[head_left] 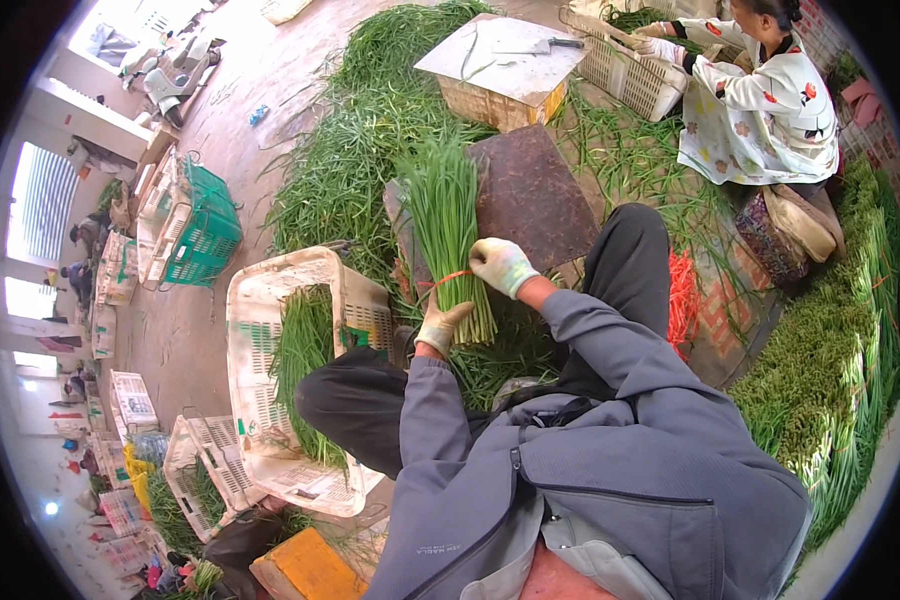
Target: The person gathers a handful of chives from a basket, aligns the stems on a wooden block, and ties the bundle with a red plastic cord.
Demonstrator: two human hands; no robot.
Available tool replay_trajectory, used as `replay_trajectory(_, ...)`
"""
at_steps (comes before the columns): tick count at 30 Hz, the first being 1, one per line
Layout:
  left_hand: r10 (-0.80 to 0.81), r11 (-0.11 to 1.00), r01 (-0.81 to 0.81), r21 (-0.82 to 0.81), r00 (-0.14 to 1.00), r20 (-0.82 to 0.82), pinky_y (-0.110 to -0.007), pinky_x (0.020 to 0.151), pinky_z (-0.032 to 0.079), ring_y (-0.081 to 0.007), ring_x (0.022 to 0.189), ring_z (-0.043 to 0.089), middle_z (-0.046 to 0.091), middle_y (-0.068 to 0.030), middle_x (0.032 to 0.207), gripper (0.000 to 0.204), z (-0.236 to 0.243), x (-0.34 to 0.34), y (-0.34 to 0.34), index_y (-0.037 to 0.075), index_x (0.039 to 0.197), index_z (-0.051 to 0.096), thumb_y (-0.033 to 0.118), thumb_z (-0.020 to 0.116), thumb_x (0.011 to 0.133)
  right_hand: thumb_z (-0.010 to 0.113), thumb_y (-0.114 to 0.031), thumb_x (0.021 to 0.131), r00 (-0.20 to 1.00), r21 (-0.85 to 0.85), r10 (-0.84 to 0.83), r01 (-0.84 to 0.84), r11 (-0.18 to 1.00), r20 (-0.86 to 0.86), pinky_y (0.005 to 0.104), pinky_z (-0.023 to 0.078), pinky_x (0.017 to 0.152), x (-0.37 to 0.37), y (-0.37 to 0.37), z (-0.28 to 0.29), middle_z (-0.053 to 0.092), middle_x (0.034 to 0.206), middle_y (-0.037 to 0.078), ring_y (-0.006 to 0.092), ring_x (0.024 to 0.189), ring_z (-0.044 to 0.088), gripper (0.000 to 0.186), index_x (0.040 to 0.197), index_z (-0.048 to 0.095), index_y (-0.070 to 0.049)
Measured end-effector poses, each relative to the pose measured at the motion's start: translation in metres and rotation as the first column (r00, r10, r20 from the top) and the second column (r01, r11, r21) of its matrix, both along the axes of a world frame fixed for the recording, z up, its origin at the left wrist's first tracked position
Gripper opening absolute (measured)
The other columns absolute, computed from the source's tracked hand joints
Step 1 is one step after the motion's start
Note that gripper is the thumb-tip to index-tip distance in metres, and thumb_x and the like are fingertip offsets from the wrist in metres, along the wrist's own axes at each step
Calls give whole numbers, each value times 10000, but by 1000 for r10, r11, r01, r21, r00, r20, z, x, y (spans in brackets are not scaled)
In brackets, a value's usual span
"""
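A thick bunch of long green chives [438,215] lies in front of me, leaves pointing away, its cut pale ends toward my lap. My left hand [440,326], in a pale glove, is wrapped round the left side of the bunch near its lower end, thumb out. A thin orange-red tie [456,275] crosses the bunch. My right hand [503,267], also gloved, is closed at the tie's right end on the bunch's right side; its fingertips are partly hidden. Under the bunch is a dark, rusty-brown flat board [533,193].
Loose greens [355,150] are heaped beyond and left. A white crate [260,440] holding greens stands by my left knee. Orange-red ties [682,300] hang by my right knee. A knife [550,45] lies on a box top [470,60]. Another person [760,100] works at a crate [630,80].
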State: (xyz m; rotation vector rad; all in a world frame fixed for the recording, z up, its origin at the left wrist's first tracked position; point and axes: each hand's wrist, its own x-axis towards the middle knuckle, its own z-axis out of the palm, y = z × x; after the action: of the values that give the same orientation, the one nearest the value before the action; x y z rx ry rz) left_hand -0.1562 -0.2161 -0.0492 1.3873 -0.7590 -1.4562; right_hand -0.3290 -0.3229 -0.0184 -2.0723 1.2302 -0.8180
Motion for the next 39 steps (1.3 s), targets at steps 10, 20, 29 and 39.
replay_trajectory(10, -18, 999, 17, -28, 999, -35, -355, 914, 511, -220, 1050, 629, 616, -83, 1223, 691, -12, 7, 2, 53, 1407, 429, 73, 762, 802, 714, -227, 827, 984, 219, 93, -125, 968, 152, 391, 526, 846, 3, -4, -5, 708, 953, 168, 340, 941, 669, 267, 1011, 698, -33)
replay_trajectory(20, -18, 1000, 18, 21, 1000, -11, -350, 918, 503, -222, 1040, 628, 636, -85, 1192, 685, -6, 7, 5, 46, 1413, 435, 113, 763, 816, 622, -126, 892, 875, 590, -296, 14, 807, 384, 296, 514, 550, -37, -18, 17, 682, 732, 72, 144, 577, 622, 111, 894, 660, -22)
replay_trajectory(29, 28, 997, -9, 78, 969, -245, -374, 854, 552, -236, 1001, 658, 628, -110, 1207, 632, 18, 4, 10, 50, 1409, 429, 145, 732, 863, 709, -295, 826, 968, 681, 118, -241, 692, 222, 356, 557, 709, -27, 27, 7, 725, 905, 154, 241, 755, 707, 407, 1108, 691, -2)
replay_trajectory(39, 48, 994, 9, 108, 854, -518, -411, 899, 548, -267, 1030, 671, 655, -135, 1206, 477, 19, -7, 20, 18, 1315, 536, 228, 668, 909, 546, -671, 890, 764, 880, -445, -349, 322, 466, 452, 391, 1053, -26, 23, -8, 535, 1373, 164, 298, 1242, 515, 823, 1412, 459, -40)
